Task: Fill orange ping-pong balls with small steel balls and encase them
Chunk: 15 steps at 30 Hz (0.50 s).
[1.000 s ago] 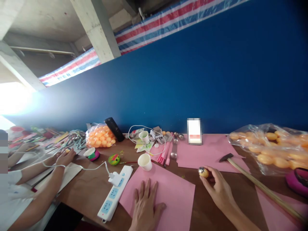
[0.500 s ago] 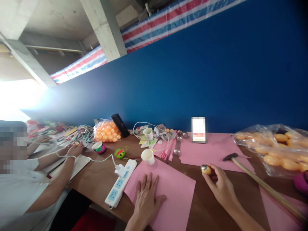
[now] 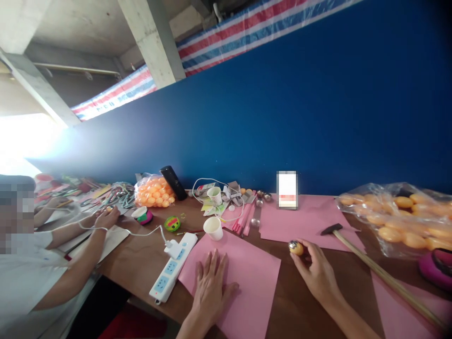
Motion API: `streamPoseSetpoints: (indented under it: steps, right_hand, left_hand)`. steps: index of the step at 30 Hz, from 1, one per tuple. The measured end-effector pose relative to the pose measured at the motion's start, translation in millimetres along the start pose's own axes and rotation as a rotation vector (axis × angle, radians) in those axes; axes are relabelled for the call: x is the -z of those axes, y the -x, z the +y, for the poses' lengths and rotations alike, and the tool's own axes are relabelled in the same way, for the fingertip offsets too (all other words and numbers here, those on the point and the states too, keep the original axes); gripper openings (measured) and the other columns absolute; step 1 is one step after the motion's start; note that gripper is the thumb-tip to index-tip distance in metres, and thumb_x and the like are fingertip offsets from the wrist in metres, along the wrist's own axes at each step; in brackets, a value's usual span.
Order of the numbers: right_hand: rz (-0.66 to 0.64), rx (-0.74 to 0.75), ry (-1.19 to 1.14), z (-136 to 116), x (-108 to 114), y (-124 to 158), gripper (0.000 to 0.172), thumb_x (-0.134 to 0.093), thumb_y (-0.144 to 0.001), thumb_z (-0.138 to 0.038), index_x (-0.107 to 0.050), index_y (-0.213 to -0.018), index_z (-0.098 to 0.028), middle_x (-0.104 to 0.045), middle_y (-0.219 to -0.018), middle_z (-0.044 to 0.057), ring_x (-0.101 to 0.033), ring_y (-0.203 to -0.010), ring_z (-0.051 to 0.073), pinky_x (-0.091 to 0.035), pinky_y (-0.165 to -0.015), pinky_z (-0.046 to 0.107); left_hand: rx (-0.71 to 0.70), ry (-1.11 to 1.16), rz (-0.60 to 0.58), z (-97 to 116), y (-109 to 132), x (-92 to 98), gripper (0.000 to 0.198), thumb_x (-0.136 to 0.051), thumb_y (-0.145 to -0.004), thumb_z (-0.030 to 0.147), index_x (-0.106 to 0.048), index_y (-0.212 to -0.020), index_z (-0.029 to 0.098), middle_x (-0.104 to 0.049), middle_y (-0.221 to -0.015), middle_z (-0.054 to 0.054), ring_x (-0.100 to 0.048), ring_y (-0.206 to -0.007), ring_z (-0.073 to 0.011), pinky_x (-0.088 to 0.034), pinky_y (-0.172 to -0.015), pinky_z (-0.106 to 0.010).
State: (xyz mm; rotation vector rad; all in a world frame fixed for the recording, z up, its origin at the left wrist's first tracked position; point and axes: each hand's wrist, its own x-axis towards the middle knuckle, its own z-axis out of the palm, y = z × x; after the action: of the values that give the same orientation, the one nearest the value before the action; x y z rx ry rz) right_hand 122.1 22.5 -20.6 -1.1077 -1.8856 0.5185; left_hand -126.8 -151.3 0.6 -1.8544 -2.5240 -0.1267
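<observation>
My left hand (image 3: 211, 292) lies flat with fingers spread on a pink sheet of paper (image 3: 254, 278). Between the thumb and fingers of my right hand (image 3: 316, 268) is a small ball (image 3: 295, 247), orange-yellow on one side and silvery on the other, held just right of the sheet. A white paper cup (image 3: 213, 228) stands at the sheet's far edge, beyond my left fingertips. To the right of my right hand, a hammer (image 3: 370, 263) with a wooden handle and dark head lies across the table and partly over more pink paper (image 3: 300, 221).
A white power strip (image 3: 173, 270) with a plugged-in cable lies left of my left hand. Clear bags of orange balls rest at the right (image 3: 399, 230) and back left (image 3: 155, 190). Silvery balls (image 3: 255, 223) sit near pink strips. A co-worker (image 3: 42, 268) sits at the left, hands on the table.
The whole view has shifted slightly, so things appear a little further left. Both hands keep their poses, the left flat on the paper and the right holding the ball.
</observation>
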Motion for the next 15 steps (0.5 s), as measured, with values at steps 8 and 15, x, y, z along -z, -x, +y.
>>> streamPoseSetpoints:
  steps: [8, 15]
  right_hand:
    - [-0.013, -0.064, -0.028, 3, 0, -3, 0.032, -0.051, -0.078, -0.039, -0.049, -0.103, -0.02, -0.058, -0.1, 0.008, -0.058, -0.082, 0.019, -0.051, -0.068, 0.029]
    - [-0.023, 0.087, 0.134, 2, -3, 0, 0.029, -0.051, -0.078, -0.032, -0.048, -0.104, -0.02, -0.058, -0.099, 0.008, -0.055, -0.089, 0.023, -0.047, -0.077, 0.036]
  left_hand:
    - [-0.113, 0.017, 0.034, 12, -5, 4.7, 0.059, -0.039, -0.082, 0.044, -0.026, -0.136, 0.025, -0.026, -0.143, -0.01, -0.015, -0.132, -0.0304, -0.009, -0.102, -0.057]
    - [-0.196, 0.109, 0.076, 6, -3, 22.6, 0.042, -0.04, -0.083, 0.037, -0.05, -0.121, 0.023, -0.051, -0.127, -0.009, -0.04, -0.121, -0.0271, -0.028, -0.101, -0.049]
